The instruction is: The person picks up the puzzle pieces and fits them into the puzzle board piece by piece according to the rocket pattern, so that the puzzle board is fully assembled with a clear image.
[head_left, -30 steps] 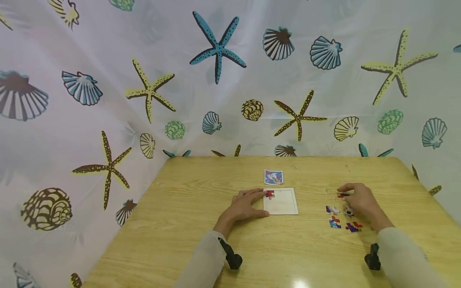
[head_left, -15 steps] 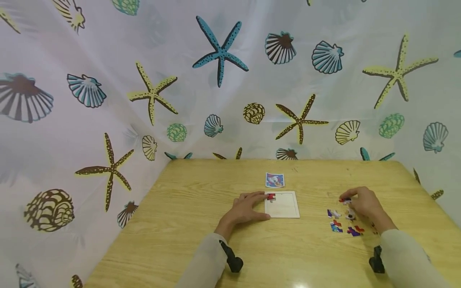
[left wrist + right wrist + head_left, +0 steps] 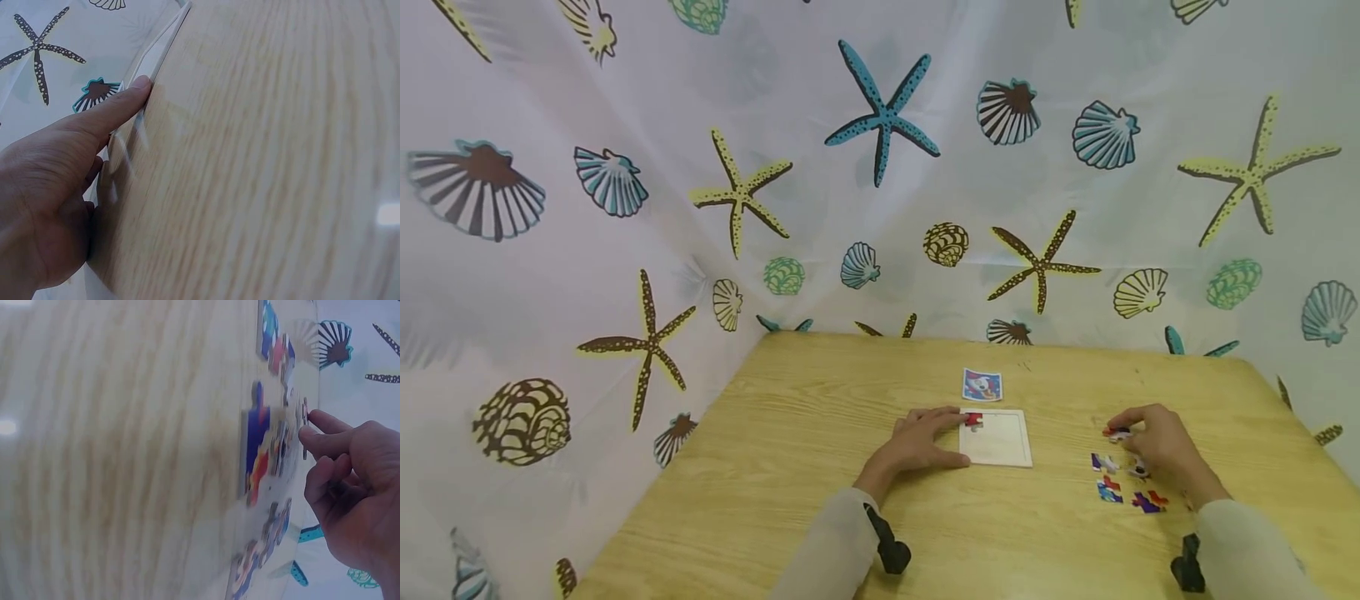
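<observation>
In the head view, my left hand rests along the left edge of a white puzzle tray, the thumb at its near corner and the fingers at the far one. A red puzzle piece lies in the tray's far left corner. The thumb touches the tray's edge in the left wrist view. My right hand pinches a red and white puzzle piece between thumb and index finger. Several loose pieces lie beside and below that hand, among them a blue and orange puzzle piece.
A small picture card with a blue ground lies just beyond the tray. The wooden table ends at a white cloth printed with shells and starfish, behind and at the left. Loose pieces lie to the right of the tray.
The head view has shifted, so everything sits lower and farther right. The left hand stays on the tray. The right hand stays among the loose pieces, its pinched piece showing more of its face.
</observation>
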The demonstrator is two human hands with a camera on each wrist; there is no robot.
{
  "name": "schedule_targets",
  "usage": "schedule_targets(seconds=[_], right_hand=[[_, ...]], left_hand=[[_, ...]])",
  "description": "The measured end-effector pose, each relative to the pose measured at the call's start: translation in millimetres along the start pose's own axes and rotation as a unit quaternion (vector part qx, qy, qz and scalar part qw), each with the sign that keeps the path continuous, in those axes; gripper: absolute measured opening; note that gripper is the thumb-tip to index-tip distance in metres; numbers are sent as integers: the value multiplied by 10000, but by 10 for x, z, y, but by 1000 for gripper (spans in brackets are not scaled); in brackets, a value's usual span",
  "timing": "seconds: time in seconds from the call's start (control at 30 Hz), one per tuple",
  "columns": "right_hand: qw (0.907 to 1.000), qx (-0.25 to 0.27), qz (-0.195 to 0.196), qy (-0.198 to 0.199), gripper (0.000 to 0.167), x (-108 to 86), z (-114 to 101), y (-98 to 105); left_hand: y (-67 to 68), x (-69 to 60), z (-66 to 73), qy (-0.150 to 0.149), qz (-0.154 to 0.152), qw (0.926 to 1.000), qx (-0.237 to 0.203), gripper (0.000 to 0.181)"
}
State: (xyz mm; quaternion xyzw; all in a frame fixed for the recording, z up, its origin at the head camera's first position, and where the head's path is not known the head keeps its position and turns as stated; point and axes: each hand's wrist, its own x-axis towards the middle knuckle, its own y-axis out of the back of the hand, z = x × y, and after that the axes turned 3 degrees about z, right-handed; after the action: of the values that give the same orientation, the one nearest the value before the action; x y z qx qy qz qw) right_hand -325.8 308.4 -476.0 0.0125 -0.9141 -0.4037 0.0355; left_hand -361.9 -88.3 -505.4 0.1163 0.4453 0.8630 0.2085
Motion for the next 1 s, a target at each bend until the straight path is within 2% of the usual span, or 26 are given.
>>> schedule_targets(seconds=[0.27,0.47,0.67,0.87,1.0], right_hand=[[9986,96,176,499,25,38,-235,-136],[9966,-165,223,778,22,58,-434,-206],[9969,2,202,758,25,100,-523,-268],[9980,149,167,590,19,162,-562,-344],[9966,0,285,777,17,199,-604,-376]], left_hand=[[-44,15,-4,-62,4,9999,96,78],[-43,21,10,-78,-38,9999,145,78],[2,8,26,-47,-32,9998,181,78],[13,-16,28,-53,1,9999,121,79],[2,-19,17,-52,20,9999,126,79]])
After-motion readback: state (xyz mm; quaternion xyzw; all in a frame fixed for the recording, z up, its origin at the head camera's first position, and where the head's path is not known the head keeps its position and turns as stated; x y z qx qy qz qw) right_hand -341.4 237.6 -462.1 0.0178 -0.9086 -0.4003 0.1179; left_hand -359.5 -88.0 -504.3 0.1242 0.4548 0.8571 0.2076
